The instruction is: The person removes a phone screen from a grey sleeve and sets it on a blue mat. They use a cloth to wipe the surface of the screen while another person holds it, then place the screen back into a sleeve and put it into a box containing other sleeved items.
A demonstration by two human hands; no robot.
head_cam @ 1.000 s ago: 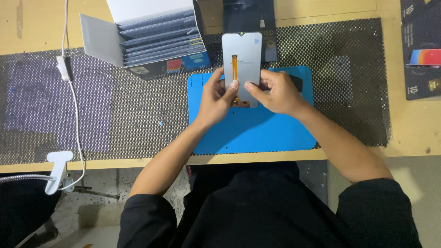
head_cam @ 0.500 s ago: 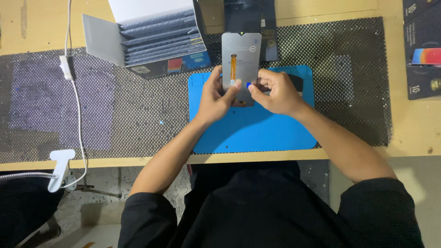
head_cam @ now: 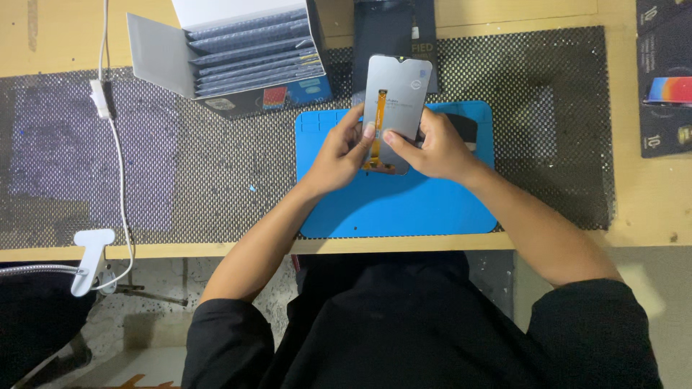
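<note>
Both hands hold a grey phone screen above the blue mat on the bench; left hand and right hand each have their grip clamped on its lower end.

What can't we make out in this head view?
- Lower end of the screen panel: covered by the left hand and right hand.
- Its front face: turned away from the camera.
- Black piece on the blue mat: half behind the right hand.
- Boxes: cut off by the right edge.
</note>
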